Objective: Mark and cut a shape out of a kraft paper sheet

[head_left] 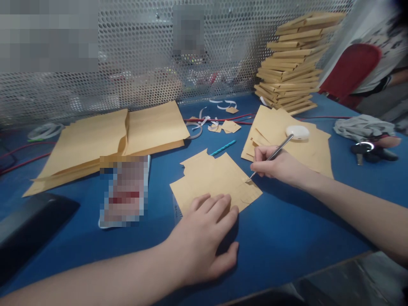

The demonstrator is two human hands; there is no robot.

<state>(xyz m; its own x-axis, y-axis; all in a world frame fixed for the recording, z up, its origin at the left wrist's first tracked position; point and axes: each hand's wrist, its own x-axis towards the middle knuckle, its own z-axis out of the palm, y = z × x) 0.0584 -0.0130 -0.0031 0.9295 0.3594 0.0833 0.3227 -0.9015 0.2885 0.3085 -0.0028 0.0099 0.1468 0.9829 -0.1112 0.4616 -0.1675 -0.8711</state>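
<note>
A piece of brown kraft paper (207,178) with notched edges lies on the blue table in the middle. My left hand (207,238) rests on its near edge, fingers spread and pressing down, thumb apart on the table. Between the fingertips of my right hand (270,163) is a slim, pen-like craft knife (276,152). Its tip touches the paper near the right corner, where fine lines or slits show. Beyond the paper lies a turquoise twisted stick (223,147). A clear ruler-like strip (177,208) shows partly under the paper's left edge.
Large brown sheets (92,131) lie at left, beside a blurred phone (127,195). A white case (298,132) sits on more brown sheets (310,155). Behind stands a tall stack of folded brown pieces (287,63). Keys (360,151) lie at right. A perforated metal panel (134,55) borders the back.
</note>
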